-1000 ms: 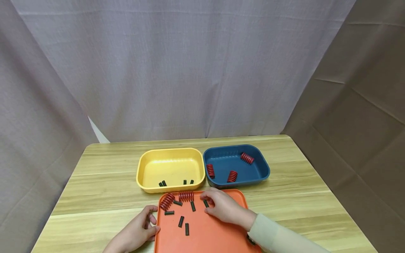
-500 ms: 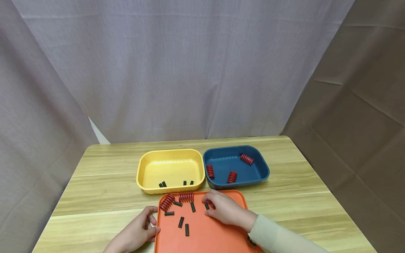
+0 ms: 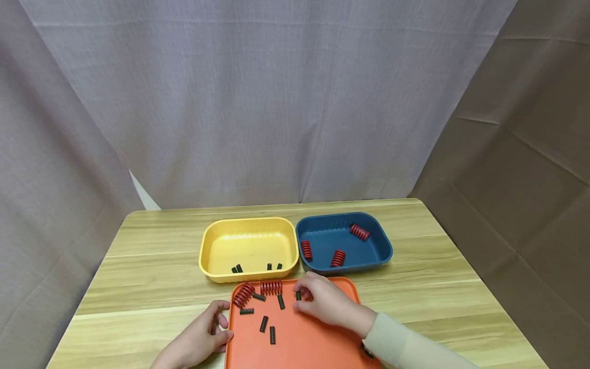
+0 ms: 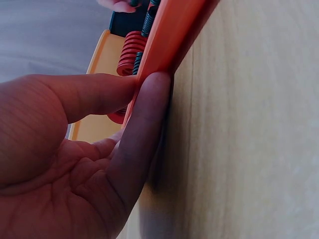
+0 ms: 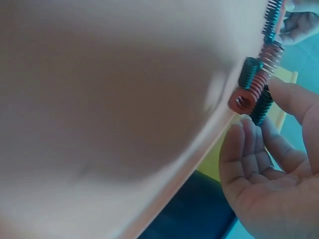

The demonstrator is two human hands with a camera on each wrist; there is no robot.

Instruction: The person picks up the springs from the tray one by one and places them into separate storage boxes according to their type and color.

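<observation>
In the head view, my left hand [image 3: 195, 335] grips the left rim of an orange tray [image 3: 301, 351]. The left wrist view shows the thumb over that rim and a finger [image 4: 142, 129] beneath it. Over the tray's far right part, my right hand [image 3: 324, 302] pinches a small dark green spring [image 5: 261, 108] between thumb and fingers. Two larger red springs, one at the corner [image 3: 243, 295] and one along the far rim [image 3: 271, 287], lie on the tray. Several dark green springs are scattered around them, such as one lying lengthwise [image 3: 272, 335] in the middle.
Beyond the tray stand a yellow container [image 3: 249, 277] with several small dark springs and a blue container [image 3: 364, 266] with three red springs. Another dark spring [image 3: 367, 351] lies partly hidden by the right sleeve. A grey curtain [image 3: 230, 102] hangs behind the wooden table [image 3: 438, 287].
The small dark spring at my right fingers has turned more upright and shifted slightly left and up, with the right hand moving a little. The left hand stays at the tray's rim.
</observation>
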